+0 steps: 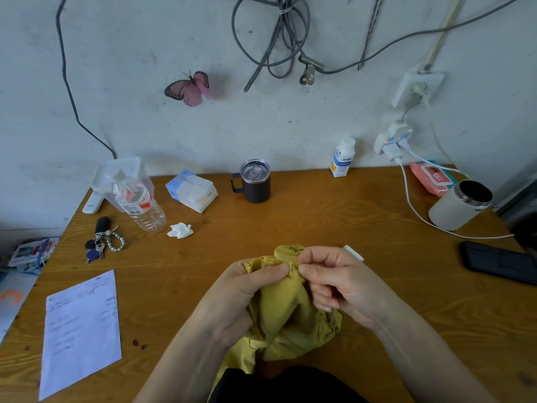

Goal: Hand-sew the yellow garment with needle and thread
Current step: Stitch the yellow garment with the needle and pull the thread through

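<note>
The yellow garment (pixel 286 312) is bunched up above the near edge of the wooden table (pixel 305 216). My left hand (pixel 247 295) grips its left side, thumb pressed on a gathered fold near the top. My right hand (pixel 337 283) pinches thumb and forefinger at that same fold, right beside the left thumb. The needle and thread are too small to make out between the fingertips. A small white object (pixel 354 252) lies on the table just behind my right hand.
A dark lidded mug (pixel 255 181) stands at the back centre, with a tissue pack (pixel 191 190), plastic bottle (pixel 139 202) and keys (pixel 101 242) to the left. A paper sheet (pixel 81 333) lies front left. A black phone (pixel 498 261) and white cup (pixel 459 205) sit right.
</note>
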Available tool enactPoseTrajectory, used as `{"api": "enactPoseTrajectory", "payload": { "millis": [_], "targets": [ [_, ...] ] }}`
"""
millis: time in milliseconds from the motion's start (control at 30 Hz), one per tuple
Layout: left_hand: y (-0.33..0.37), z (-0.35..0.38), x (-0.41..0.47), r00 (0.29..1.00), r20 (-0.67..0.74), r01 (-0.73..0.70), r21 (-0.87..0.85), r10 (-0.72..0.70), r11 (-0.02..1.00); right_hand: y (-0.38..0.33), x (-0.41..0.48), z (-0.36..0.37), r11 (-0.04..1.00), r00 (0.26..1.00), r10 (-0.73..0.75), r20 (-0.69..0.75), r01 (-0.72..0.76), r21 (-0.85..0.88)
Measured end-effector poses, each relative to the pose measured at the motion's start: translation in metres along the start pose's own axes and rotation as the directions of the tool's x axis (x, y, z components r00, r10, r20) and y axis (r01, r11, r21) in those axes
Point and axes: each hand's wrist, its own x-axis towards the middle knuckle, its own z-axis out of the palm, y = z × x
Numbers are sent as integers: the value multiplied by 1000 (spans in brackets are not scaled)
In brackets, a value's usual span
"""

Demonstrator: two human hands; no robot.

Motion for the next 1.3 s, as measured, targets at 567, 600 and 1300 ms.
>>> {"api": "enactPoseTrajectory", "payload": {
  "millis": [567, 600, 1300],
  "targets": [
    [-10, 0, 3, 993, -93, -72, 40, 75, 997, 11, 4, 3, 752, 901, -408, -148, 239, -615],
    [-10, 0, 4, 991, -105, -75, 52, 81, 996, 11, 4, 4, 668, 860, -493, -134, 275, -692],
    [-15, 5, 14, 936, -267, -117, 377, 229, 919, 36, 21, 25, 169, 437, -899, 17, 383, -908]
  ]
}}
